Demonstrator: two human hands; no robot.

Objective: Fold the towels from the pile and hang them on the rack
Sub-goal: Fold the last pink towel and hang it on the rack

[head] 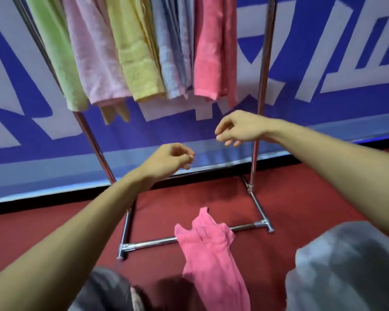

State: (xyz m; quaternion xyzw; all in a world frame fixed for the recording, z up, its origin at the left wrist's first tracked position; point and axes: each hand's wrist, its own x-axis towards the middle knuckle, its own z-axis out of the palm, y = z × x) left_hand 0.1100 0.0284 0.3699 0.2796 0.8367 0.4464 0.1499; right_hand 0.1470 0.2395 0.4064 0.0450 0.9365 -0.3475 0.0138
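A chrome rack point(263, 70) stands in front of me with several towels hanging from it: green point(54, 52), pale pink point(92, 52), yellow point(133, 52), light blue point(175, 48) and coral pink point(213, 48). A bright pink towel point(209, 250) lies crumpled on the red floor, draped over the rack's lower front bar. My left hand point(171, 159) hovers below the hanging towels with loosely curled fingers and holds nothing. My right hand point(236, 127) hangs higher, to the right, fingers loosely curled and empty.
The rack's base bars point(153, 241) run across the red carpet point(54, 225). A blue and white banner wall point(323, 63) stands right behind the rack. Grey fabric over my knees point(346, 265) fills the lower right.
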